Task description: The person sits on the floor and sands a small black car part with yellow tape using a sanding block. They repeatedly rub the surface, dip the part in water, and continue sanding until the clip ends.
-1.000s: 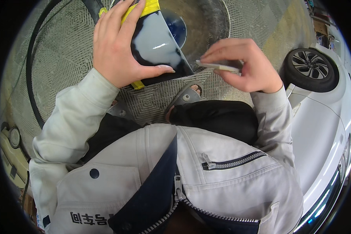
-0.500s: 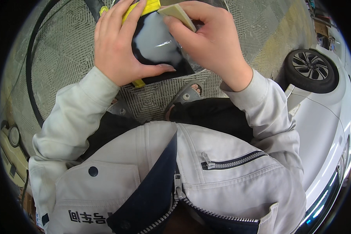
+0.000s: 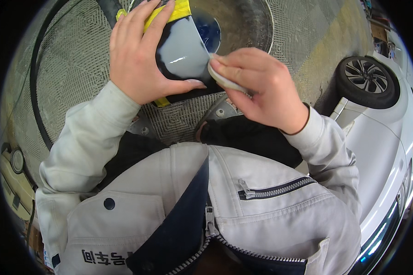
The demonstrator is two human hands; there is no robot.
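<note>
Floor (image 3: 303, 27), one, pale grey ridged tile, spread beneath you. Car (image 3: 376, 142), one, white, stood to your right, with a dark spoked wheel (image 3: 367, 80) showing. Jacket (image 3: 270, 220), one, pale grey with navy trim, was on you, open at the neck. Basin (image 3: 254, 27), one, round, brownish inside, sat on the floor ahead of you. Hose (image 3: 34, 87), one, black, curved along the floor to your left. Panel (image 3: 183, 52), one, black with a smooth grey area, was in front of you, overlapping the near left part of the basin. Its condition, judged by surface alone, looked partway: grey covered most of the middle and shone as if wet, while ragged black margins showed along the left and near edges; whether those called for more work could not be told. Left hand (image 3: 137, 59), yours, gripped the panel by its left side, fingers toward the far end, thumb over the near part. Right hand (image 3: 266, 87), yours, pinched a pad (image 3: 226, 81) between thumb and fingers at the panel's right edge. Tape (image 3: 176, 12), yellow, crossed the panel's far end, partly under your left fingers. Pad, pale and thin, was tilted; how firmly it pressed could not be seen.
</note>
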